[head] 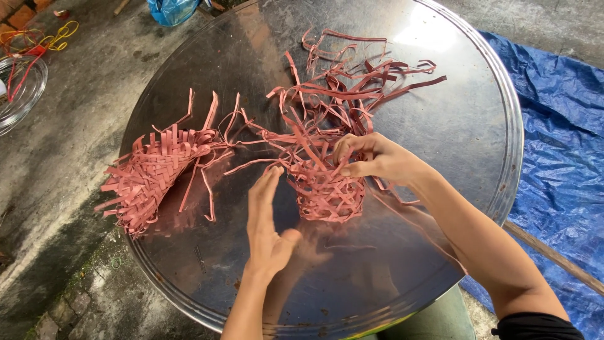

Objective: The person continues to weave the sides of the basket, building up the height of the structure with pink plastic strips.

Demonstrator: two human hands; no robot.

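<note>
The fingers (345, 146) of the right hand (377, 160) are curled and pinched shut on a pink strip at the top rim of the small woven basket (330, 192), the thumb pressing the strip against the weave. The fingers (267, 182) of the left hand (264, 220) are stretched out flat and together, open and holding nothing, with the tips just touching the basket's left side where loose strips poke out. The palm stands on edge above the metal, thumb pointing toward the basket's base.

The basket itself sits near the middle of the round, shiny metal table (484, 126), its woven body low and its unwoven strips fanning upward and away. Behind it, toward the far side of the table, lies a tangle of loose pink strips (358, 75), some of them still joined to the basket's rim. Off to the left, well apart from the hands, a second half-woven piece (154, 173) lies tilted on its side, its plaited part running into ragged free ends.

Beyond the table's right edge a blue tarp (560, 126) covers the ground. On the concrete floor (69, 126) at the far left stands a clear glass bowl (22, 94), with coloured cords beside it.
</note>
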